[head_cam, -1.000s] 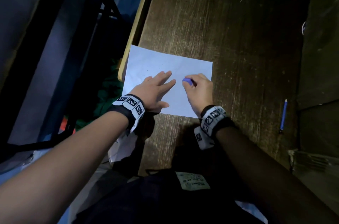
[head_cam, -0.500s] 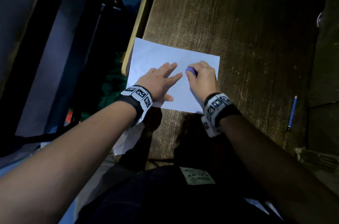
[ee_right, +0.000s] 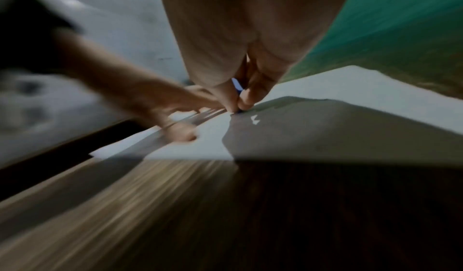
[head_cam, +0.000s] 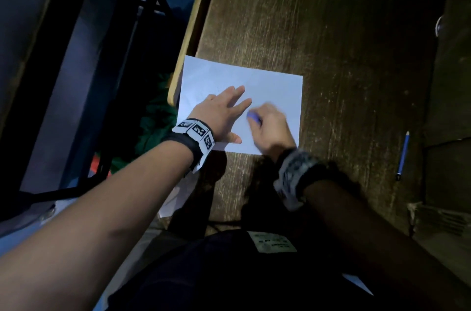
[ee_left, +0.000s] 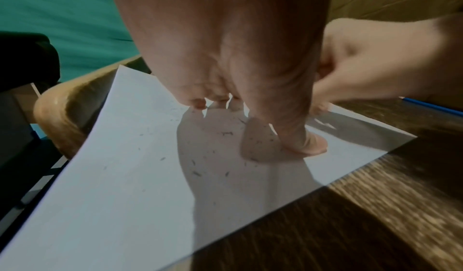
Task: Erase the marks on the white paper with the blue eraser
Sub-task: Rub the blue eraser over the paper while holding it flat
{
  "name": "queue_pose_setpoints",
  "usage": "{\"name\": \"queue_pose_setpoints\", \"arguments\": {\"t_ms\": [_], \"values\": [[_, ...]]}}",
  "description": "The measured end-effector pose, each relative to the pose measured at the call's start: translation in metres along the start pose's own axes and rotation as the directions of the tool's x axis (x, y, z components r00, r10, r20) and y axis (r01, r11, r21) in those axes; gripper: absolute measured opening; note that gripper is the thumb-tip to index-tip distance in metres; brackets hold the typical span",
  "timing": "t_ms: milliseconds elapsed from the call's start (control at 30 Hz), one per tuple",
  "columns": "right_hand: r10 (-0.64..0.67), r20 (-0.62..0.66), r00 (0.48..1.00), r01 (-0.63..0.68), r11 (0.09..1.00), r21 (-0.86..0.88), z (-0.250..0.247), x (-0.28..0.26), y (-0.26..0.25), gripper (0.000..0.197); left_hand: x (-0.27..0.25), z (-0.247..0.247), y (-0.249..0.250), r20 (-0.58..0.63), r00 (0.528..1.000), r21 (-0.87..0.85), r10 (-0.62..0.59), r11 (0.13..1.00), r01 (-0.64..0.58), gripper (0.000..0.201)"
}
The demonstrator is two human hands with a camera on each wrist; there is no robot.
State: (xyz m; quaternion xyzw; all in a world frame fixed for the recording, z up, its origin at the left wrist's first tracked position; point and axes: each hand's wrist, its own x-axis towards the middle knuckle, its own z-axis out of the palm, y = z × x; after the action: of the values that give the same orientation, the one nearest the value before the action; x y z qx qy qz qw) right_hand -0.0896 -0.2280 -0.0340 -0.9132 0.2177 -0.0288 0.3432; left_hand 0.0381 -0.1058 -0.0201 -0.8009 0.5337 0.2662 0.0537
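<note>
1. your left hand (head_cam: pixel 221 113) lies flat on the white paper (head_cam: pixel 275 86), fingers straight and spread, pressing the sheet to the wooden desk (head_cam: pixel 331 30).
2. your right hand (head_cam: pixel 271 127) pinches the blue eraser (head_cam: pixel 253 117) between thumb and fingers, its tip down on the paper just beside your left fingertips.
3. the right hand looks smeared in the head view, so the exact finger placement is hard to make out.
4. the paper sits at the desk's left edge, one corner overhanging it.
5. small dark specks (ee_left: pixel 226 133), likely eraser crumbs, dot the sheet under your left palm.
6. a blue pencil (head_cam: pixel 403 155) lies on the desk well to the right, apart from the paper.
</note>
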Motion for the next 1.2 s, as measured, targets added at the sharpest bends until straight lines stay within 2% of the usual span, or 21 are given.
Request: {"name": "queue_pose_setpoints", "arguments": {"t_ms": [67, 133, 167, 233, 300, 333, 400, 467, 533, 700, 833, 933, 967, 1033, 1100, 1133, 1200], "values": [[-0.112, 0.132, 0.985, 0.11, 0.994, 0.023, 0.002, -0.034, -0.005, 0.006, -0.002, -0.003, 0.002, -0.013, 1.0, 0.024, 0.006, 1.0, -0.006, 0.112], [-0.114, 0.215, 0.97, 0.117, 0.993, 0.001, -0.008, -0.024, -0.002, 0.008, -0.004, -0.004, 0.004, -0.009, 1.0, 0.015, 0.001, 1.0, -0.001, 0.114], [-0.08, 0.191, 0.978, 0.088, 0.995, -0.037, -0.013, -0.009, 0.001, 0.012, -0.004, -0.004, 0.004, -0.004, 1.0, 0.006, 0.0, 1.0, 0.0, 0.116], [0.008, 0.026, 1.0, -0.006, 0.997, -0.078, -0.02, 0.023, 0.006, 0.016, -0.004, -0.001, 0.005, -0.002, 1.0, 0.014, -0.001, 1.0, 0.001, 0.122], [0.08, -0.101, 0.992, -0.084, 0.996, -0.033, -0.021, 0.04, 0.01, 0.014, -0.005, 0.001, 0.007, 0.003, 1.0, 0.047, -0.005, 0.999, 0.005, 0.132], [0.08, -0.109, 0.991, -0.082, 0.996, -0.021, -0.019, 0.037, 0.009, 0.014, -0.006, 0.001, 0.006, 0.015, 1.0, 0.051, -0.002, 0.999, 0.001, 0.136], [0.023, -0.038, 0.999, -0.023, 1.0, -0.013, -0.013, 0.013, 0.01, 0.011, -0.009, -0.001, -0.002, 0.05, 0.999, 0.05, 0.01, 0.999, -0.012, 0.14], [-0.023, 0.043, 0.999, 0.022, 1.0, 0.001, -0.011, -0.014, 0.012, 0.008, -0.013, -0.001, -0.012, 0.065, 0.997, 0.052, 0.044, 0.998, -0.047, 0.137], [-0.04, 0.052, 0.998, 0.039, 0.999, 0.01, -0.012, -0.022, 0.02, 0.007, -0.011, 0.004, -0.02, 0.077, 0.995, 0.063, 0.066, 0.996, -0.071, 0.131], [0.048, -0.004, 0.999, -0.048, 0.999, -0.007, -0.021, -0.006, 0.027, 0.007, 0.001, 0.0, -0.022, 0.071, 0.996, 0.112, 0.062, 0.991, -0.07, 0.118], [0.087, -0.101, 0.991, -0.085, 0.996, 0.026, -0.014, 0.023, 0.021, 0.01, -0.002, -0.001, -0.024, 0.102, 0.992, 0.119, 0.075, 0.989, -0.087, 0.141], [0.091, -0.15, 0.985, -0.086, 0.996, 0.038, -0.005, 0.022, 0.015, 0.013, -0.004, -0.002, -0.023, 0.127, 0.99, 0.115, 0.068, 0.99, -0.083, 0.148], [0.048, -0.137, 0.989, -0.045, 0.999, 0.025, 0.001, 0.012, 0.011, 0.012, -0.005, -0.003, -0.022, 0.134, 0.989, 0.109, 0.063, 0.991, -0.078, 0.148], [-0.149, -0.026, 0.989, 0.148, 0.989, -0.01, 0.012, -0.016, -0.001, 0.005, -0.005, -0.005, -0.02, 0.14, 0.989, 0.096, 0.044, 0.994, -0.058, 0.148], [-0.293, 0.154, 0.944, 0.295, 0.955, 0.01, 0.008, -0.028, -0.006, 0.005, -0.004, -0.007, -0.019, 0.138, 0.99, 0.093, 0.037, 0.994, -0.051, 0.149], [-0.297, 0.195, 0.935, 0.301, 0.954, 0.011, 0.002, -0.016, -0.005, 0.005, -0.004, -0.007, -0.019, 0.136, 0.99, 0.09, 0.037, 0.995, -0.049, 0.15], [-0.151, 0.111, 0.982, 0.157, 0.987, -0.044, -0.008, 0.018, -0.001, 0.011, -0.002, -0.006, -0.019, 0.134, 0.991, 0.079, 0.031, 0.996, -0.042, 0.155]]}}
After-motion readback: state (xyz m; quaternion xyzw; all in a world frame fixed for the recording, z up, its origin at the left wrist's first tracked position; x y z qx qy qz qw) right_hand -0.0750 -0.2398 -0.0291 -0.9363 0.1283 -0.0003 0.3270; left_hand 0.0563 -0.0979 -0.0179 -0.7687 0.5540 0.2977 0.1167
